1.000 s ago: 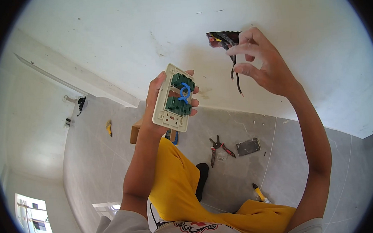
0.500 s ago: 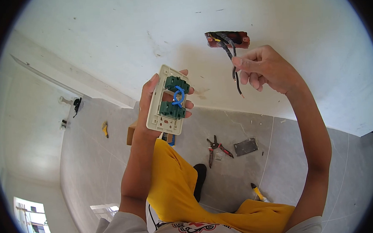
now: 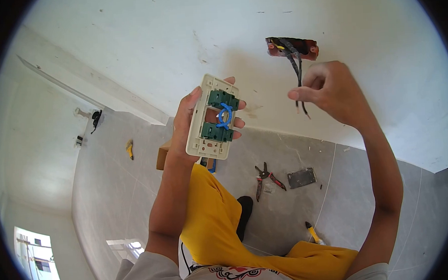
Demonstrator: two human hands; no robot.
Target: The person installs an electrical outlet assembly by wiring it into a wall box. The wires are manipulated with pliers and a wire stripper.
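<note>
My left hand (image 3: 185, 123) holds a cream socket plate (image 3: 195, 134) with its back facing me, fingers wrapped behind it. Two green socket modules (image 3: 217, 132) sit in the plate, joined by looped blue wires (image 3: 225, 115). Black electrical wires (image 3: 296, 68) hang out of a reddish wall box (image 3: 308, 49), and a bit of yellow shows inside the box. My right hand (image 3: 330, 91) is closed at the wires, its thumb across them and the fingers curled. Bare copper tips stick out below the thumb. The exact pinch point is partly hidden.
On the grey tiled floor lie wire strippers (image 3: 265, 178), a dark rectangular piece (image 3: 301, 178) and a yellow-handled tool (image 3: 314, 232). Another yellow tool (image 3: 129, 149) lies farther left. A cardboard box (image 3: 163, 156) is partly hidden behind my left forearm. The white wall (image 3: 371, 41) rises ahead.
The view has shifted, so the wall box and plate appear farther right. My right thumb has come lower along the wires, near their ends. My left hand keeps hold of the socket plate.
</note>
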